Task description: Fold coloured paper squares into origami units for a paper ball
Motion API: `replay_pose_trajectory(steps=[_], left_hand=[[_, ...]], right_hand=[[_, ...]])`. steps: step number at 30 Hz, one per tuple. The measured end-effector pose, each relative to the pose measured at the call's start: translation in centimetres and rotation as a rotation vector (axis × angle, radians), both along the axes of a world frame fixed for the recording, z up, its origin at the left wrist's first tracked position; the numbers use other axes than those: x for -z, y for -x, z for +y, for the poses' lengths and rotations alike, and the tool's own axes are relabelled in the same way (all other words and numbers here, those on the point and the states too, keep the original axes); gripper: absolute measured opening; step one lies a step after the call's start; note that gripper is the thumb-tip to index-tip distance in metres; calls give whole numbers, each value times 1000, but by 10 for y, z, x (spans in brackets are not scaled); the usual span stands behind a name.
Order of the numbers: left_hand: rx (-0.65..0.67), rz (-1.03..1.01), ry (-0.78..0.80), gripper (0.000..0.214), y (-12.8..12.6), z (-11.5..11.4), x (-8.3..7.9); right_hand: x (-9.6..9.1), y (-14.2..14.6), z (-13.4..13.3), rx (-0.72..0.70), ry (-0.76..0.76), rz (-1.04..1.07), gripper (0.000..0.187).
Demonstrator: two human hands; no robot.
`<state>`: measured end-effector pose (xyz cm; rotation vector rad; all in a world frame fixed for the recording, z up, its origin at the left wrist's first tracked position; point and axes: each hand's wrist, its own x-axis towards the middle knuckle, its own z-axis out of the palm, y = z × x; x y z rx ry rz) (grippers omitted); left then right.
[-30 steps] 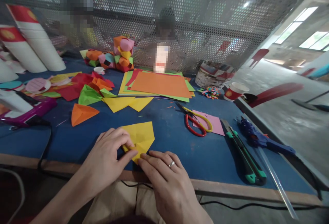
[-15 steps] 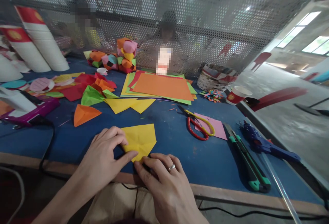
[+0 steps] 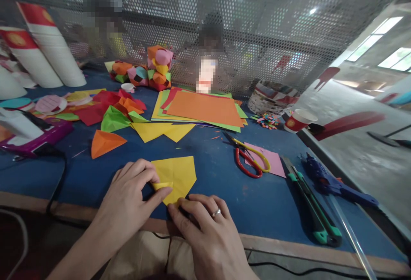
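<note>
I saw the yellow paper [image 3: 180, 171] left of the scissors [image 3: 239, 162] — the left hand [image 3: 132, 190] pinched its flap [image 3: 164, 184] between thumb and fingers, the right hand [image 3: 208, 224] its near corner with thumb and forefinger.

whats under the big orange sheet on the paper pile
Edges of a yellow sheet, a red sheet and green paper stick out from under the orange sheet. It covers their middles, so the total number of sheets cannot be told.

Free tabletop [image 3: 250, 207] between yellow paper [image 3: 180, 173] and obstructing knife [image 3: 311, 203]
</note>
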<state>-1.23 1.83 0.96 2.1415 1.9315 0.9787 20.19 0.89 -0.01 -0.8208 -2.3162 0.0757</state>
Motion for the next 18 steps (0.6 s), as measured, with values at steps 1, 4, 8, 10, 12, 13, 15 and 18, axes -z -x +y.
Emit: replay_pose_trajectory(steps=[1,4,8,10,12,13,15,18], left_hand=[[5,11,-8,29,0,0,1],[12,61,-39,30,0,-2,3],[-22,205,-154,21,-7,-9,1],[-38,306,-233,13,-13,-14,-2],[-10,383,-300,6,-19,-18,-4],[20,406,-330,9,-20,-19,-5],[93,426,-377,16,-21,-20,-4],[210,400,-432,24,-17,-20,-2]], right_hand=[[-2,-1,1,-14,24,-6,30],[-12,-1,6,-44,139,-69,39],[-26,2,25,2,181,-221,34],[-30,4,35,28,159,-292,27],[-35,6,45,34,151,-343,18],[-37,7,48,30,162,-365,16],[-43,7,55,9,213,-398,18],[-52,8,62,-30,346,-403,19]])
